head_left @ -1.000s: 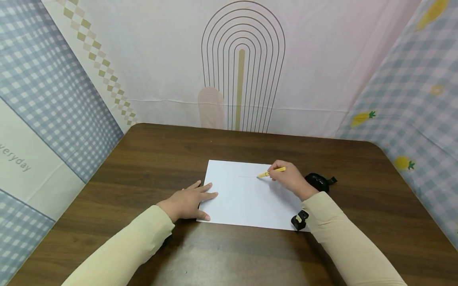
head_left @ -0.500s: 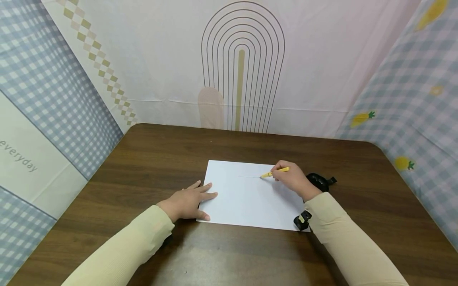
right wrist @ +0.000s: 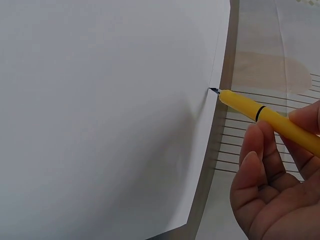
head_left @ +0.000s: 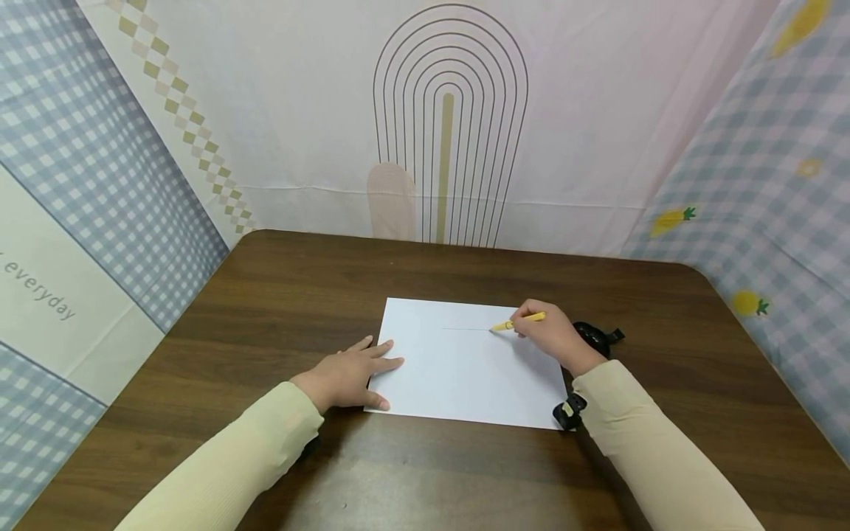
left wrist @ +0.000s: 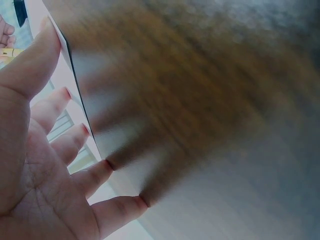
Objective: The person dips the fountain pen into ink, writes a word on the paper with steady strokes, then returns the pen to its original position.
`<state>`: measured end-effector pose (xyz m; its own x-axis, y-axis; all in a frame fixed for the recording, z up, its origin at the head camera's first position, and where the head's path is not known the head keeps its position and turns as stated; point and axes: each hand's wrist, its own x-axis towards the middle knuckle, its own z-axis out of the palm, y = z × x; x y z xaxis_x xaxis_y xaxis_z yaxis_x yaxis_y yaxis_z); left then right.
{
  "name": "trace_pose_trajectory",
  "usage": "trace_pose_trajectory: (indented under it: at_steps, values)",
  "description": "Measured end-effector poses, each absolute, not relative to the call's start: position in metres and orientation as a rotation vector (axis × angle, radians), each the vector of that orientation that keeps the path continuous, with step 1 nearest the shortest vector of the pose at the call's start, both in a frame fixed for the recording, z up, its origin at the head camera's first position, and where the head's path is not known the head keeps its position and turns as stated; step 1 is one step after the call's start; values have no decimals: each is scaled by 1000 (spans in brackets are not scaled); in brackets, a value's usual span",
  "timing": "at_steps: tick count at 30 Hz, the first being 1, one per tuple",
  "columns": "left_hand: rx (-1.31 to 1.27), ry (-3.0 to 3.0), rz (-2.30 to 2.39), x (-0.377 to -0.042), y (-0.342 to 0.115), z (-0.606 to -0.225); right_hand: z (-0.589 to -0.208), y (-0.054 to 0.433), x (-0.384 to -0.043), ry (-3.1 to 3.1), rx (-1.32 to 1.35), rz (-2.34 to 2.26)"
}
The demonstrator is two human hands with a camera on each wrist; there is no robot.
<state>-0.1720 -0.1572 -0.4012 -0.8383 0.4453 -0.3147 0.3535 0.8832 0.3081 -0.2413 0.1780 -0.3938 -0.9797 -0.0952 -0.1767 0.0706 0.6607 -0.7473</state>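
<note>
A white sheet of paper [head_left: 451, 376] lies on the brown table, with a thin straight line drawn across its upper part. My right hand [head_left: 550, 333] pinches a yellow fountain pen [right wrist: 245, 105] between thumb and fingers. The pen's dark nib touches the paper at the right end of that line, as the right wrist view shows. At the sheet's left edge my left hand [head_left: 345, 376] rests with fingers spread, its fingertips pressing on the paper and the table. In the left wrist view the palm of the left hand [left wrist: 55, 175] faces the camera.
A black rounded case with a strap [head_left: 593, 338] lies on the table [head_left: 299, 280] just beyond my right wrist. A small black wrist camera [head_left: 569, 411] hangs at the right cuff, over the sheet's lower right corner. Patterned cloth [head_left: 299, 110] hangs behind the table and at both sides.
My right hand has slid steadily to the right with the pen, and the drawn line has grown longer behind the nib. The left hand and the sheet have stayed in place.
</note>
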Motion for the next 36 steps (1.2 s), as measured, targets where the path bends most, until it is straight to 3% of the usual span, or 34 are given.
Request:
trace_pose_trajectory:
  at_steps: [36]
  values:
    - [603, 2666, 352, -173, -158, -403, -395, 193, -239, 2683, 24, -1232]
